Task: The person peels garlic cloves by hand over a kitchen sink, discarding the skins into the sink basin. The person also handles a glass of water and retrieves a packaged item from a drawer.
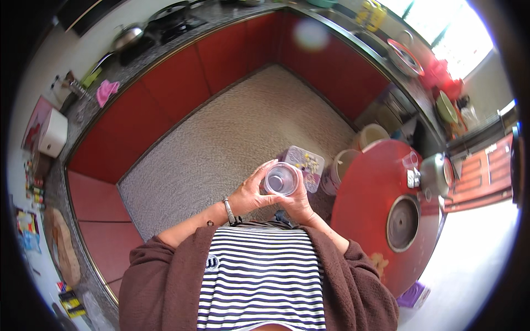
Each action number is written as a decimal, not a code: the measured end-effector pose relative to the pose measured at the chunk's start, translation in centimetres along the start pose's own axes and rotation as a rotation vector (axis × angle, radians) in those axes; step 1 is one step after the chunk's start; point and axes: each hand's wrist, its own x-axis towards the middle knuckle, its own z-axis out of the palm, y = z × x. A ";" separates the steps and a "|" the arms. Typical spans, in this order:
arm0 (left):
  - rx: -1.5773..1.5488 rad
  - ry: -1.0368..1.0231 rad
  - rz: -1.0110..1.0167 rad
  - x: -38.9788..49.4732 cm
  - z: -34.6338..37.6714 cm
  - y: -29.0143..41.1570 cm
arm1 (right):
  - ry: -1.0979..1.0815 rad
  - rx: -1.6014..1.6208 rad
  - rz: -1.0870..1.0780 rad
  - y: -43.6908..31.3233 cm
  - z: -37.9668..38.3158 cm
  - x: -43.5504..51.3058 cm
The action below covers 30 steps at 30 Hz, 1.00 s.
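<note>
A clear plastic cup (281, 178) is held upright in front of my body, its open mouth facing up at me. Around its left side curl the fingers of my left hand (253, 191), and a metal bracelet (230, 211) circles that wrist. My right hand (299, 203) grips the cup from the right, and the two thumbs come close together at its near side. The cup's lower part is hidden by its rim and the hands. Just beyond it, on the floor, stands a box with a patterned lid (308, 162).
At the right is a round red table (360, 198) carrying a dark round plate (402, 223), a metal pot (434, 173) and a clear cup (410, 159). Buckets (345, 163) stand beside it. Red cabinets (174, 95) with a stone countertop (165, 49) enclose the floor.
</note>
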 end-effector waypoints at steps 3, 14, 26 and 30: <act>-0.085 0.112 -0.019 0.2 -3.1 -1.1 | -0.101 0.073 0.128 0.9 1.6 4.0; -0.103 0.176 -0.034 14.5 -15.7 -5.4 | -0.294 -0.179 -0.111 7.8 0.0 25.4; -0.263 0.016 -0.095 39.8 -22.9 -5.1 | -0.072 -0.296 -0.118 7.3 -11.5 45.5; -0.362 -0.109 -0.112 48.8 -22.3 -6.0 | 0.112 -0.307 -0.121 8.3 -16.7 49.4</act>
